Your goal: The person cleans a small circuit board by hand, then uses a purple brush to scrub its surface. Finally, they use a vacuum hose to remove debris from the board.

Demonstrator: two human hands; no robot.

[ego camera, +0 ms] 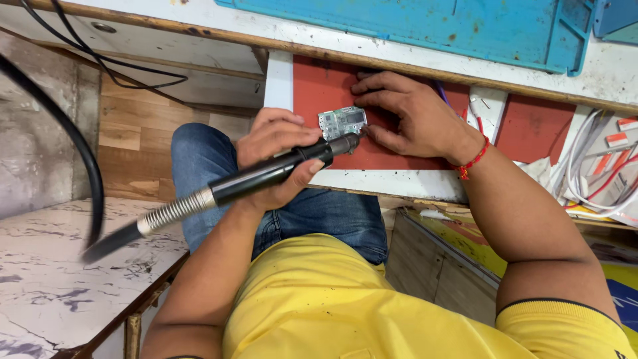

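- Your left hand [276, 149] is closing around a black, cylindrical hot-air wand with a ribbed metal spring collar [252, 179], fingers wrapping the barrel and thumb lying along its underside.
- Your right hand [412, 113] is lying flat, fingers spread and pressing down beside a small green circuit board with a silvery shield [342, 121]; it is gripping nothing, only steadying the board's right edge.
- The board is resting on a red pull-out surface with a white frame [319, 86] just under the edge of the white counter [618, 73], above your blue-jeaned knee [199, 159].
- The wand's nozzle is pointing at the board's lower right corner, touching it or very nearly so; I cannot tell which.
- What could go wrong: your right fingertips are sitting very near the nozzle, so any drift of the tip could be scorching them.
- The board is lying loose and only pinned at one side, so a nudge from the nozzle could be sliding or tipping it.
- The thick black hose [93, 199] is trailing off to your left and could be tugging the wand off its mark.
- Your left wrist is bending inward, forearm coming up from below; your right forearm, wearing a red thread bracelet [473, 161], is angling in from the right.
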